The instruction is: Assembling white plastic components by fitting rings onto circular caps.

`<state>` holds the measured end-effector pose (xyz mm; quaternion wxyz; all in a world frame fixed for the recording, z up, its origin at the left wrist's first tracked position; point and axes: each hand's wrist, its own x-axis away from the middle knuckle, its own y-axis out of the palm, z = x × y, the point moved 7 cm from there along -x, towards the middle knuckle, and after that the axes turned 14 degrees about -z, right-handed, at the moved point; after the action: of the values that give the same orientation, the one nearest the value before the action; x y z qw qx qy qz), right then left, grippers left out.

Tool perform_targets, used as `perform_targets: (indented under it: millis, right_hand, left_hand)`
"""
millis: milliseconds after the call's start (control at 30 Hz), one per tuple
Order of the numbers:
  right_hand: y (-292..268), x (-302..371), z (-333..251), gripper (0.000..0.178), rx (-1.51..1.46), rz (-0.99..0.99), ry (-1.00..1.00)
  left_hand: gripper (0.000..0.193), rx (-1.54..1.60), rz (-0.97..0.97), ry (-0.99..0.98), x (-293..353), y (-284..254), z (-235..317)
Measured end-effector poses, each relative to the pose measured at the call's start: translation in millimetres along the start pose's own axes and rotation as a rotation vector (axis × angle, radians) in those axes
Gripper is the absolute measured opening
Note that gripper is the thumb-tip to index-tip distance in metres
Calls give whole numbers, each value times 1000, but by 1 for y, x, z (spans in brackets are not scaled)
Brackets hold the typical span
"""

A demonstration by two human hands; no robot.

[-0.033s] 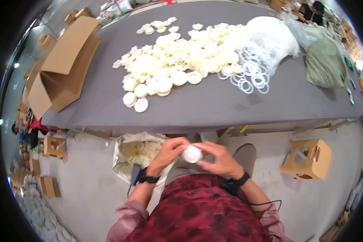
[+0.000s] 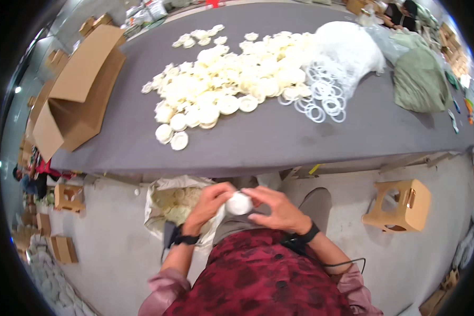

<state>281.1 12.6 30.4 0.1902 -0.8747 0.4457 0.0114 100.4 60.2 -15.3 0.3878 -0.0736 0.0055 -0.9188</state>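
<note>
A small white round cap-like part (image 2: 239,203) is between my two hands, just off the table's near edge and above my lap. The fingers of my left hand (image 2: 210,204) are closed at its left and upper edge. My right hand (image 2: 280,209) curls around its right side, fingertips at the upper edge and thumb near the lower right. What the fingertips do behind the part is hidden. Many cream round parts (image 2: 227,105) lie in a loose heap on the table, several more in a small group behind. Clear plastic rings (image 2: 329,105) spill from a translucent bag (image 2: 347,45) beside the heap.
The grey-covered table (image 2: 258,142) spans the front. An open cardboard box (image 2: 84,68) stands at its left, a green cloth bag (image 2: 420,81) at its right. Below are a white sack (image 2: 154,210) of cream parts and a tan stool (image 2: 413,206). A co-worker (image 2: 401,16) sits far right.
My hands and the white part have shifted slightly left in the picture, as has the whole scene. My right thumb now sits a little lower against the part.
</note>
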Motion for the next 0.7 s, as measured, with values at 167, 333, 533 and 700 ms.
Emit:
perform_targets:
  millis: [167, 333, 533, 700]
  right_hand:
    - [-75, -13, 22, 30, 308, 302, 146]
    - [-198, 8, 67, 21, 911, 786, 211]
    - [-210, 14, 94, 13, 907, 738, 306]
    - [-185, 22, 93, 5, 310, 868, 268]
  left_hand:
    - [19, -647, 139, -472, 87, -90, -19]
    - [15, -804, 381, -160, 82, -96, -4]
    - [16, -515, 231, -34, 8, -47, 29]
    - [17, -442, 165, 17, -35, -36, 50]
